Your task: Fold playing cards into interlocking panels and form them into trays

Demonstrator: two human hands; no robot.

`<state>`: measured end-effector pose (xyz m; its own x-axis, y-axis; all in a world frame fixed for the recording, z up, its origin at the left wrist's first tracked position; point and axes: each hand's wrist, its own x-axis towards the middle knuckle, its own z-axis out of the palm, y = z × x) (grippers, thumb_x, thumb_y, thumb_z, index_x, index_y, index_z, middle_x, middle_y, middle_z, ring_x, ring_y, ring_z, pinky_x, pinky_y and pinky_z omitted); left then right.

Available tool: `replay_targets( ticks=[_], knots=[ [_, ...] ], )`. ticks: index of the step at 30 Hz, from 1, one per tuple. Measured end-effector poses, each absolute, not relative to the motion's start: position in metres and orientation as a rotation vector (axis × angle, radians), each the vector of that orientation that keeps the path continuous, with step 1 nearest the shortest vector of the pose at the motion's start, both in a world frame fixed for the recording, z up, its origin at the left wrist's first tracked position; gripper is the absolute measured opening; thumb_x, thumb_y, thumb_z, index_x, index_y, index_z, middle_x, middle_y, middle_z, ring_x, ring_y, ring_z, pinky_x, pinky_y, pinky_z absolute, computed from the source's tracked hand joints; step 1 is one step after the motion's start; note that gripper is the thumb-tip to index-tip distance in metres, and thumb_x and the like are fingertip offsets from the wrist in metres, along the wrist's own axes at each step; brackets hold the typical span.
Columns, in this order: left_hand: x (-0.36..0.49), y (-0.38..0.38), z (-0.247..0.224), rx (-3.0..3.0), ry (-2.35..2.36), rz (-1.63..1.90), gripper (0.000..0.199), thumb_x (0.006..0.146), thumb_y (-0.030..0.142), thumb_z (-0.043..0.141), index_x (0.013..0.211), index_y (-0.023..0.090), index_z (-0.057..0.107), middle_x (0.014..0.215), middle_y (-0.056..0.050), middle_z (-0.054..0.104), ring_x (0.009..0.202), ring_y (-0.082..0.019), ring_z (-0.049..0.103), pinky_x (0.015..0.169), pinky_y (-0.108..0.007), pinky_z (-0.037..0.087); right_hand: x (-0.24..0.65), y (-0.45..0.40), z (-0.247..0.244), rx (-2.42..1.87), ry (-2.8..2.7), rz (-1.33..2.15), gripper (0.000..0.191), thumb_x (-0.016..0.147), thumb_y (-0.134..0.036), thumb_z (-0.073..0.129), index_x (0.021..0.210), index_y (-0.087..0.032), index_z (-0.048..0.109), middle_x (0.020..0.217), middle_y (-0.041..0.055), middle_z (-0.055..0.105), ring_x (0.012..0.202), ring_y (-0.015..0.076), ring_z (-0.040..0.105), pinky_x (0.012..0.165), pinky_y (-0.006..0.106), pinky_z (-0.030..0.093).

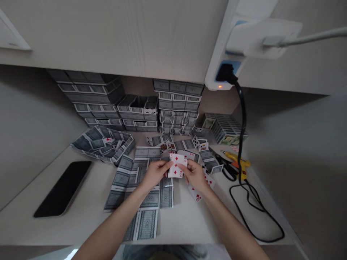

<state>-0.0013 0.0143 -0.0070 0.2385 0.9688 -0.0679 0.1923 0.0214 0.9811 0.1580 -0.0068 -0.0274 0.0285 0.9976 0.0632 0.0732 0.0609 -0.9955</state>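
Two overlapping playing cards (176, 169) with red diamonds face up are held over the middle of the table. My left hand (156, 173) pinches their left edge between thumb and fingers. On the right side, my right hand (195, 174) grips them with its thumb on the face. Below and left of the hands lies a flat sheet of joined cards (148, 220), grey backs up. Under and beside my right hand are loose diamond cards (197, 195), face up. Beyond the hands, folded card strips (184, 145) lie scattered.
Box-like card stacks (177, 104) line the back. A card tray (78, 145) holding folded cards stands at left, near a black phone (63, 189). Right: black scissors (229, 168), a yellow glue gun (244, 164) with its black cable (242, 119), and a power strip (217, 61) above.
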Motion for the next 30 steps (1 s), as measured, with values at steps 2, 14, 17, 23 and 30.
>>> replay_targets(
  ticks=[2,14,17,23,30],
  knots=[
    [-0.001,0.014,-0.008,1.362,1.184,0.904,0.04,0.066,0.05,0.054,0.053,0.012,0.054,0.04,0.005,0.045,0.039,-0.006,0.037,0.04,-0.019,0.026,0.157,-0.007,-0.025,-1.217,-1.26,1.127,0.026,0.065,-0.037,0.064,0.061,-0.017,0.048,0.039,-0.0097,0.038,0.026,0.0041,0.031,0.024,0.016,0.022],
    [-0.001,0.012,-0.004,1.275,1.188,0.873,0.041,0.061,0.052,0.058,0.053,0.012,0.055,0.038,0.004,0.047,0.037,-0.006,0.037,0.038,-0.019,0.023,0.155,-0.012,-0.029,-1.286,-1.372,0.989,0.021,0.072,-0.034,0.056,0.062,-0.016,0.049,0.042,-0.0075,0.038,0.033,0.0046,0.033,0.031,0.017,0.023],
    [0.0,0.011,-0.001,1.287,1.201,0.886,0.042,0.061,0.053,0.057,0.05,0.013,0.053,0.037,0.005,0.046,0.036,-0.006,0.036,0.038,-0.019,0.023,0.154,-0.013,-0.026,-1.267,-1.401,0.978,0.02,0.075,-0.034,0.052,0.066,-0.016,0.05,0.043,-0.0075,0.039,0.034,0.0045,0.033,0.032,0.017,0.024],
    [0.001,0.01,-0.001,1.312,1.196,0.921,0.042,0.062,0.052,0.057,0.047,0.014,0.048,0.038,0.006,0.043,0.038,-0.005,0.034,0.039,-0.018,0.023,0.152,-0.014,-0.016,-1.212,-1.341,1.074,0.022,0.073,-0.036,0.055,0.067,-0.016,0.052,0.039,-0.0086,0.037,0.03,0.004,0.031,0.029,0.017,0.022],
    [0.002,0.009,-0.008,1.562,1.307,0.988,0.039,0.072,0.045,0.048,0.049,0.015,0.044,0.043,0.006,0.036,0.044,-0.007,0.033,0.043,-0.019,0.025,0.148,-0.014,-0.014,-1.149,-1.248,1.254,0.026,0.07,-0.04,0.057,0.07,-0.015,0.052,0.04,-0.0088,0.04,0.025,0.0034,0.031,0.024,0.016,0.023]
  ],
)
